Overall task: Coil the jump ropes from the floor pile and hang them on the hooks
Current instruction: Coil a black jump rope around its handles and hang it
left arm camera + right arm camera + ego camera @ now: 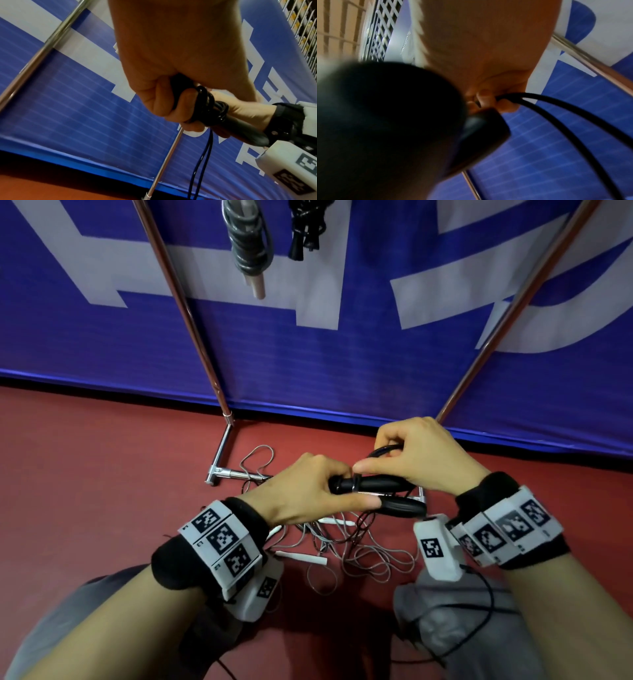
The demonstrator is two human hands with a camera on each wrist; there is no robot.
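My left hand (308, 491) grips the two black handles (376, 483) of a black jump rope, held level above the floor. Several turns of black cord (205, 102) are wound round the handles beside my left fingers (164, 102). My right hand (418, 457) pinches a loop of that cord (385, 450) just above the handles; in the right wrist view the cord (556, 108) runs out from its fingertips (485, 94). A pile of thin grey and dark ropes (346, 542) with white handles lies on the red floor under my hands.
A metal rack stands ahead with slanting poles (181, 313) and a chrome foot (226, 470). A coiled grey rope (248, 237) and a coiled black rope (306, 227) hang at the top. A blue banner (376, 354) is behind. My knees are at the bottom.
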